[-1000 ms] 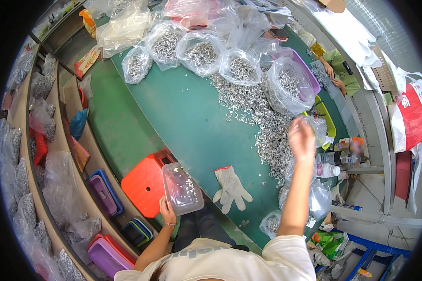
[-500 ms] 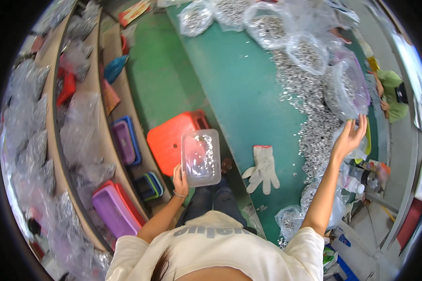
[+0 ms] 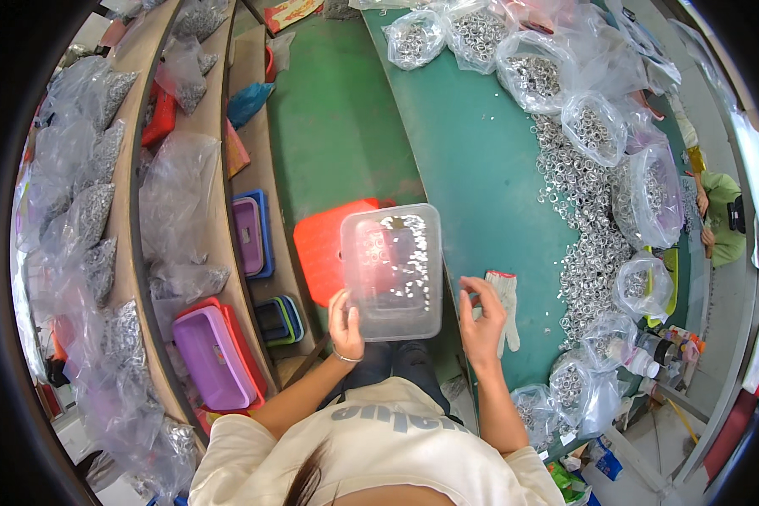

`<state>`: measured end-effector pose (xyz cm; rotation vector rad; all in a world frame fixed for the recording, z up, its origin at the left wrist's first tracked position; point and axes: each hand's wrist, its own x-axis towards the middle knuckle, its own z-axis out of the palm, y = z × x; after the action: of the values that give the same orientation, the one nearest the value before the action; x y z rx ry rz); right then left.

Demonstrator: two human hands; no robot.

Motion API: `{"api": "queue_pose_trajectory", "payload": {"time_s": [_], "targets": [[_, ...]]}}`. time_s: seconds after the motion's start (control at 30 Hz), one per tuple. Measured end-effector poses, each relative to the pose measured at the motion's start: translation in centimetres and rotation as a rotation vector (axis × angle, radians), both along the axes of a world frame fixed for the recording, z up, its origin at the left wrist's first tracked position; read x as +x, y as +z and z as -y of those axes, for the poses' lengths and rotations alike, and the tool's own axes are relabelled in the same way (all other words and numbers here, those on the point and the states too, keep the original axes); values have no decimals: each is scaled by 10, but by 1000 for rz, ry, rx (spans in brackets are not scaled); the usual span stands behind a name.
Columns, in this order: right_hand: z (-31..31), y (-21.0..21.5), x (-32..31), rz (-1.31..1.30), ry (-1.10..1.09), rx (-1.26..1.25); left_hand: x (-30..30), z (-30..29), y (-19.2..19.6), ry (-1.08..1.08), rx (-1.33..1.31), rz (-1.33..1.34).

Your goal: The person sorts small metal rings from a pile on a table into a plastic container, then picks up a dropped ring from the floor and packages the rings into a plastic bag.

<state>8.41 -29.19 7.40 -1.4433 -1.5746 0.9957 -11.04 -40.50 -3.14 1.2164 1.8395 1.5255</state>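
My left hand (image 3: pixel 347 329) grips the left side of a clear plastic container (image 3: pixel 379 310), held over a red stool (image 3: pixel 316 261). Small white pieces (image 3: pixel 418 263) lie scattered inside it, mostly toward its right side. Just right of the container, my right hand (image 3: pixel 482 329) is raised with fingers bent and apart, and nothing shows in it. Behind that hand, a pale work glove (image 3: pixel 508 299) lies partly hidden on the green table (image 3: pixel 481 177).
Small silver rings (image 3: pixel 584 228) are heaped along the table's right part, beside clear bags of rings (image 3: pixel 647 194). Shelves (image 3: pixel 215 253) on the left hold bags and coloured plastic baskets (image 3: pixel 215 358). A person in green (image 3: pixel 721 219) works beyond the table at right.
My right hand has come back from the bags at the right to beside the container. The container has moved slightly right and up in view, still in my left hand.
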Motion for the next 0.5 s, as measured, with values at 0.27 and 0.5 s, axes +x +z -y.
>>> {"api": "queue_pose_trajectory", "payload": {"time_s": [0.27,0.5], "targets": [[-8,42,11,251,-130,387,67,-43,9,-94,111,342],[-1,19,31,358,-180,344,99,-69,-28,-197,111,205]]}}
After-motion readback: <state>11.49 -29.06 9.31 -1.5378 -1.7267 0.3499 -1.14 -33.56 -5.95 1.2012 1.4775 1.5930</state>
